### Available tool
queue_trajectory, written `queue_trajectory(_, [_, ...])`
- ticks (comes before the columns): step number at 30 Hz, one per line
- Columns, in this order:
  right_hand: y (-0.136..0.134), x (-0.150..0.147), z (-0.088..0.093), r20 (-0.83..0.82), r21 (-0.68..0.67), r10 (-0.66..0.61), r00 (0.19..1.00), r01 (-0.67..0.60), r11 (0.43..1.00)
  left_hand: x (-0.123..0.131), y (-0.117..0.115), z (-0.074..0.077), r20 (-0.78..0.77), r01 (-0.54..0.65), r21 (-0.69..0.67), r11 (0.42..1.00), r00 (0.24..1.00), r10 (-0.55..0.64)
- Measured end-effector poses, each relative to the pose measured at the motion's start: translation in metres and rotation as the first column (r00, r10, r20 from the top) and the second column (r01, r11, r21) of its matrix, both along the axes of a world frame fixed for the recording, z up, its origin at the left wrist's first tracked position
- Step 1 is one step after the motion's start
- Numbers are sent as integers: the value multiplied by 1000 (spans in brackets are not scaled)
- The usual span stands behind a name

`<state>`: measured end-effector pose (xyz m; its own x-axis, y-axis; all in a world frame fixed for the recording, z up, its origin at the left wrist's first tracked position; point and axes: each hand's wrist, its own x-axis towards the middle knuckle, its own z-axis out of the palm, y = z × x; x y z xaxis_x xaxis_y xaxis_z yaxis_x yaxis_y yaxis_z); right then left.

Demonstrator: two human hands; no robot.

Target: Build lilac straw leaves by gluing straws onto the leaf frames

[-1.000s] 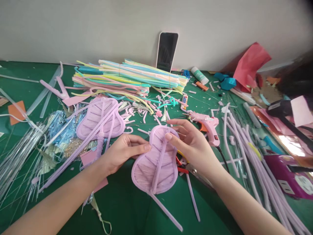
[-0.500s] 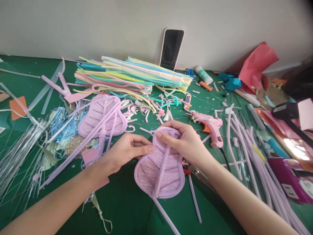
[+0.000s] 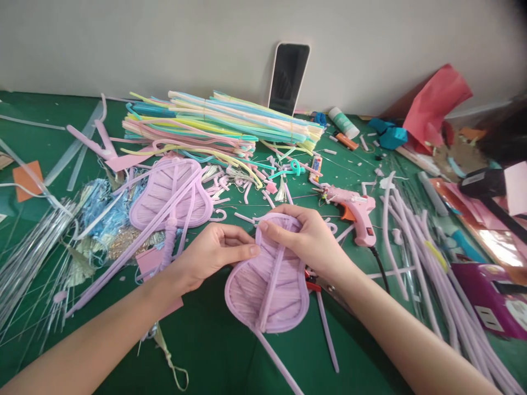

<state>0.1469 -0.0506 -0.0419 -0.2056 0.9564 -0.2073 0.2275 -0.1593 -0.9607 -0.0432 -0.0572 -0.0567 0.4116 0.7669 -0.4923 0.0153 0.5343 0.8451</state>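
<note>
A lilac leaf-shaped straw piece [image 3: 269,285] with a centre rib and a long stem lies on the green mat in front of me. My left hand [image 3: 208,255] pinches its upper left edge with closed fingers. My right hand [image 3: 307,238] curls over its top end, fingers pressed on the rim. A second, similar lilac leaf [image 3: 171,192] lies further left among loose lilac straws.
A bundle of pastel straws [image 3: 222,129] lies behind. A phone [image 3: 288,77] leans on the wall. A pink glue gun [image 3: 354,211] sits right of my hands, scissors [image 3: 319,285] under my right wrist. Lilac straws [image 3: 424,258], red paper [image 3: 436,101] and silver strips [image 3: 28,252] crowd the sides.
My right hand moved from the leaf's right side up onto its top end and closed over the rim. The left hand kept its pinch. The view shifted slightly.
</note>
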Motion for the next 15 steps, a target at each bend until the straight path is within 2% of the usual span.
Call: queue_trajectory(15, [0, 2, 0, 0, -21, 11, 1000, -11, 1000, 0, -1, 2, -6, 6, -7, 1000, 1000, -6])
